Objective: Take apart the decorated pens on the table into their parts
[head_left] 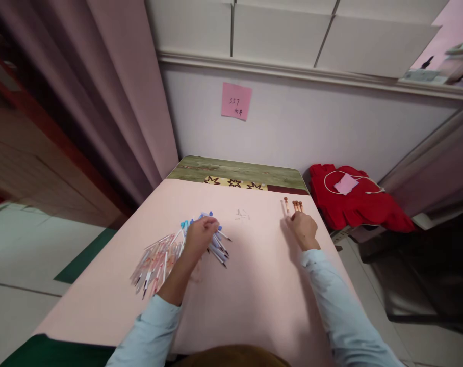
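Note:
My left hand [203, 232] is over a pile of slim white pens with blue tops [218, 252]. Its fingertips are pinched together, and I cannot make out what is between them. To its lower left spread clear and pinkish pens [157, 265], partly behind my forearm. At the table's right side, my right hand [305, 228] has its fingers closed on the lower end of a brown-topped pen [286, 205]. Just beyond its knuckles lie three more pens with round brown tops [298, 206], their lower parts hidden by the hand.
A pale pink sheet [250, 285] covers most of the table. Small grey bits [242, 214] lie between my hands. Red cloth [354, 204] with a white cord is piled at the right. A pink note [236, 101] hangs on the wall; a curtain stands left.

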The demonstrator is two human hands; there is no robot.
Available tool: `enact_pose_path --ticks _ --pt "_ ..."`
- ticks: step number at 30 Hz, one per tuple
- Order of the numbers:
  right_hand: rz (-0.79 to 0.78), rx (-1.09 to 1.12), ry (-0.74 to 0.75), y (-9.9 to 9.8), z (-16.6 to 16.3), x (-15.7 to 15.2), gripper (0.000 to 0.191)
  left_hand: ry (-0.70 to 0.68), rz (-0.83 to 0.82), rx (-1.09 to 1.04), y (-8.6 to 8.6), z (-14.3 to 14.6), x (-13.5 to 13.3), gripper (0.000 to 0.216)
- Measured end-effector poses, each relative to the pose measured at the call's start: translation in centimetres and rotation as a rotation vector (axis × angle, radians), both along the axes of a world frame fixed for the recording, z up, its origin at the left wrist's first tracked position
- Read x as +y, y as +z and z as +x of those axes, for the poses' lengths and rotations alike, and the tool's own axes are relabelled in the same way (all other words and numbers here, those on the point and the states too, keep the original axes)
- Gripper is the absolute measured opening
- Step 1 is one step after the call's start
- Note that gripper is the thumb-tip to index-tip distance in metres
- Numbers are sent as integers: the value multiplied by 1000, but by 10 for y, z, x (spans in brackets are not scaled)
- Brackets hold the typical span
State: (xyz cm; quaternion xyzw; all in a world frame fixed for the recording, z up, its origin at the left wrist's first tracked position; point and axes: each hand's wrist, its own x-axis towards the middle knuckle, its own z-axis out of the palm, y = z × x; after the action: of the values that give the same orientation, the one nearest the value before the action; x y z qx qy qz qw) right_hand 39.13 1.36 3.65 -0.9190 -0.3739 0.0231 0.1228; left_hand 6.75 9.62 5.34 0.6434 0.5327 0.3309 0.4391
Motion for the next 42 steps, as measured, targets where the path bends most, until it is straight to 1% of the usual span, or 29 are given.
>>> enact_pose_path --ticks 2,3,4,5,6,7,9,11,12,15,17,20,22,26,28,31,33,35,39,42 --pt "169 101 81 -2 -34 -6 23 -68 -200 -250 -6 24 -8 30" --pt "279 209 149 -4 -55 -9 23 -91 -286 -369 -8 36 -11 33" --pt "388 363 231 -8 -76 -14 24 -85 -364 -489 -10 46 -15 34" --pt "483 558 282 -12 -97 -18 26 -82 -442 -596 -11 55 -17 35" --pt "550 797 322 -15 -117 -22 28 -92 -509 -684 -12 62 -20 34" --pt "592 1029 352 -18 -133 -25 29 -105 -558 -755 -12 67 -22 34" --pt "644 1358 406 -22 -155 -31 31 -142 -611 -848 -12 72 -25 31" --pt "636 1593 415 -22 -162 -32 30 -153 -614 -892 -11 71 -27 28" --pt "613 1694 395 -22 -162 -31 31 -145 -607 -901 -11 70 -28 27" --pt "540 1950 274 -21 -152 -27 34 -136 -585 -900 -14 67 -30 27" --pt "538 2043 195 -21 -145 -24 35 -180 -600 -891 -18 67 -32 32" --pt "551 2119 146 -22 -138 -24 34 -287 -634 -908 -25 67 -34 39" --pt "537 2154 164 -22 -136 -26 33 -313 -629 -937 -29 69 -36 35" --pt "452 2236 314 -19 -132 -30 34 -236 -618 -959 -31 73 -38 23" --pt "422 2290 375 -18 -130 -31 33 -222 -623 -969 -30 74 -40 22" --pt "400 2292 392 -19 -128 -33 31 -250 -629 -989 -28 76 -44 26" --pt "398 2228 377 -20 -130 -32 34 -226 -612 -982 -27 79 -45 25" --pt "411 2121 363 -22 -133 -31 39 -162 -577 -959 -27 81 -45 21" --pt "500 1768 411 -24 -138 -29 46 -65 -541 -890 -29 85 -42 21" --pt "598 1493 463 -25 -139 -31 46 -19 -524 -849 -30 86 -38 23"
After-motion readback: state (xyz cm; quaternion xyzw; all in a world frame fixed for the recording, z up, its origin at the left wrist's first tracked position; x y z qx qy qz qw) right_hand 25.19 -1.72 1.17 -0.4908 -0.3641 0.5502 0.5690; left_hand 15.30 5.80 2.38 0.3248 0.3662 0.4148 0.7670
